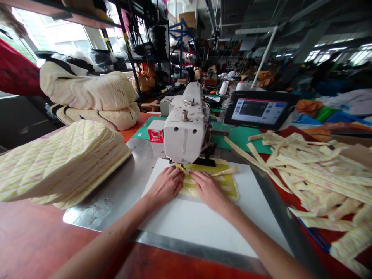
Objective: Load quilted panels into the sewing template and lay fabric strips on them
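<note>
Beneath the sewing machine, resting left-hand grip and right-hand grip on quilted fabric; cannot tell if pinching or only pressing. Probably handling soft, light, floppy; best steadying flat by the edges.

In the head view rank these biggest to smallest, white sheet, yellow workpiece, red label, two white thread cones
1. White sheet
2. Yellow workpiece, partly hidden
3. Red label
4. Left thread cone, right thread cone: similar, right partly hidden, unsure
</note>
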`<control>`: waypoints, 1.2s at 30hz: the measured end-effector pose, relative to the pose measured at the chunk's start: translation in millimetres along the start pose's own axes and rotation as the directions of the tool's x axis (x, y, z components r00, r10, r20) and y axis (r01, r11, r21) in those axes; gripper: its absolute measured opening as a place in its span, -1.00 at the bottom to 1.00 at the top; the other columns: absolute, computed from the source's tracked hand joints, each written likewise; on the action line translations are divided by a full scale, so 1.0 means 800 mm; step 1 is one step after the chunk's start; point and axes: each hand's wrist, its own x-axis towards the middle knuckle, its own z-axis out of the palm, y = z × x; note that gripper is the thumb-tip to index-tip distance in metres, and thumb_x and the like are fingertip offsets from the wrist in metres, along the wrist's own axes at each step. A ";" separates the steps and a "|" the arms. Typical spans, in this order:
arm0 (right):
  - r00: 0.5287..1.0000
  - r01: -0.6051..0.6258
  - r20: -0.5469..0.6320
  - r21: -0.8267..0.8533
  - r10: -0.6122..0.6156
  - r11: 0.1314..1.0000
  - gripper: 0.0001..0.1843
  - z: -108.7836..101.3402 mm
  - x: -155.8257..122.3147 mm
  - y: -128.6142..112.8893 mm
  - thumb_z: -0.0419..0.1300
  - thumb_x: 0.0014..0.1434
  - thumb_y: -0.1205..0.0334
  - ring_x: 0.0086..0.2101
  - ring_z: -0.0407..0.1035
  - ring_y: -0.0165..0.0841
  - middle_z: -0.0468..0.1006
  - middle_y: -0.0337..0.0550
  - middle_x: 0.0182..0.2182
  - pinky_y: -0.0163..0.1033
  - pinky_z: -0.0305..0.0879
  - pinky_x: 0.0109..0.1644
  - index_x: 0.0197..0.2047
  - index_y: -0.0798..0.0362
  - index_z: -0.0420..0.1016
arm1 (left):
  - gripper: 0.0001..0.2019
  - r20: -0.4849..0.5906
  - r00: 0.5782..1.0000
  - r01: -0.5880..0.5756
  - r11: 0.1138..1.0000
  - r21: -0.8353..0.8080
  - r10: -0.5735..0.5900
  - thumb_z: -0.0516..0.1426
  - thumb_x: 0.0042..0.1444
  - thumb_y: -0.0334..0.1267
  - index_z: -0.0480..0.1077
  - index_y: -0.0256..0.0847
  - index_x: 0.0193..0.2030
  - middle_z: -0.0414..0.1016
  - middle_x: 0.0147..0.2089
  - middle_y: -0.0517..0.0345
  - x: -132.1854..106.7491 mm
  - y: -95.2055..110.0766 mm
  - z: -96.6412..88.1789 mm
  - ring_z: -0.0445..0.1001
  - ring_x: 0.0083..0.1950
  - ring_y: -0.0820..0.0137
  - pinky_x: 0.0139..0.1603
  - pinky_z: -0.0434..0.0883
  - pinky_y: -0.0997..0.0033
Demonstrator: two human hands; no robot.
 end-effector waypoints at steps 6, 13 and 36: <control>0.998 -0.037 0.045 0.067 0.034 0.997 -0.48 -0.004 -0.001 0.006 -0.10 0.36 0.35 0.22 0.36 -0.45 0.40 -0.21 0.24 -0.18 0.43 0.39 0.29 0.00 0.41 | -0.73 -0.058 0.998 0.011 1.000 -0.015 -0.011 0.07 0.33 -0.34 0.44 -0.29 0.12 0.47 -0.11 -0.03 -0.003 0.002 0.005 0.38 -0.08 0.19 -0.05 0.40 0.14; 0.995 -0.068 0.080 0.148 0.057 0.987 -0.43 -0.010 -0.003 0.019 -0.11 0.33 0.39 0.25 0.35 -0.49 0.37 -0.22 0.28 -0.21 0.41 0.42 0.32 -0.04 0.38 | -0.77 -0.169 0.985 -0.017 1.000 -0.008 0.016 0.02 0.38 -0.29 0.51 -0.27 -0.13 0.50 -0.33 0.03 0.005 0.006 0.018 0.44 -0.27 0.27 -0.22 0.31 0.20; 0.998 -0.071 0.017 0.244 0.068 0.967 -0.47 0.001 -0.001 0.012 -0.14 0.34 0.43 0.19 0.40 -0.49 0.45 -0.10 0.18 -0.26 0.44 0.36 0.22 0.05 0.47 | -0.79 -0.164 0.984 0.055 0.990 -0.131 -0.076 0.03 0.36 -0.33 0.50 -0.21 -0.10 0.56 -0.39 0.12 -0.024 -0.001 0.005 0.50 -0.38 0.33 -0.22 0.36 0.31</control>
